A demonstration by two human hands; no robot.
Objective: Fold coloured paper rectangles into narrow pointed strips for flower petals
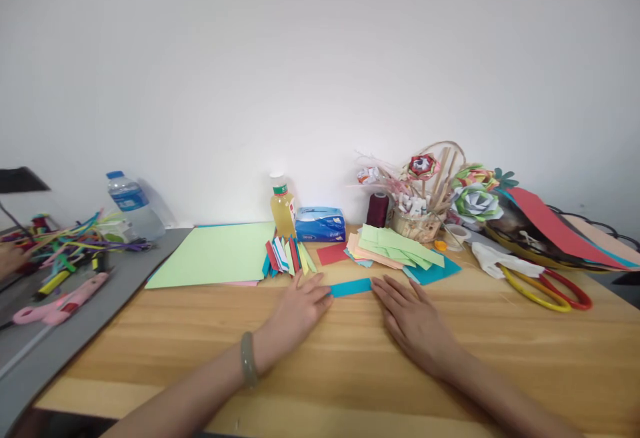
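Note:
A narrow teal paper strip (351, 287) lies flat on the wooden table (325, 371). My left hand (299, 311) rests flat with stretched fingers touching the strip's left end; a pale bangle sits on that wrist. My right hand (411, 318) also lies flat, fingertips at the strip's right end. Just behind are folded paper pieces (289, 256) in mixed colours, a red paper square (332, 253) and a stack of green and peach paper slips (395, 248) on teal paper.
A large light-green sheet (217, 261) lies left, with a juice bottle (283, 210), tissue pack (320, 225), thread spool (377, 209) and craft basket (423, 215) at the wall. Scissors (547, 289) lie right. A water bottle (133, 205), glue gun (60, 305) and another person's hand (9, 259) are left.

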